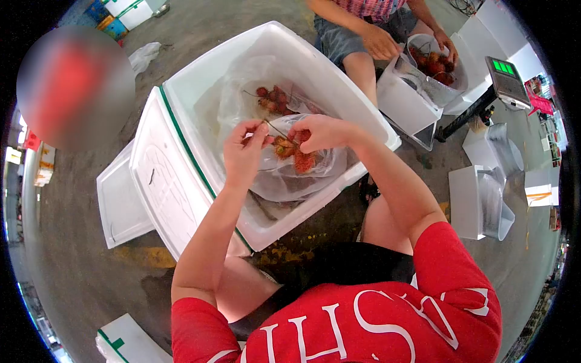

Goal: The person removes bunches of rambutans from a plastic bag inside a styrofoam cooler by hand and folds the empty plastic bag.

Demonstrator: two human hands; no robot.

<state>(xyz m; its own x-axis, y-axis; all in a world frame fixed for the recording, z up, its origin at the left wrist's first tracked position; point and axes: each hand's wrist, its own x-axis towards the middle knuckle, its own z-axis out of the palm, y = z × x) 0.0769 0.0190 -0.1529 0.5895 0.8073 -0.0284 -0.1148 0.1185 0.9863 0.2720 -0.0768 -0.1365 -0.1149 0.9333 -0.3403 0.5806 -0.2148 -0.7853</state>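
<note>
Over an open white foam box [209,91], both of my hands work on a small bunch of rambutans [305,161] with red, spiky skins and a thin brown stem. My left hand [243,148] is closed, its fingertips pinching the stem end, with part of a reddish fruit showing by its fingers. My right hand [324,133] is closed around the upper fruit of the bunch; its fingers hide part of it. Beneath lies a clear plastic bag [284,187] lining the box. More rambutans [274,100] rest in the bag toward the far side.
The foam lid [175,181] leans along the box's left side. Across from me, a person's hands [381,42] are at a bag-lined box of rambutans [433,63]. A scale display [507,75] stands at the right, above bag-lined white boxes [466,202]. Another white box [130,342] sits lower left.
</note>
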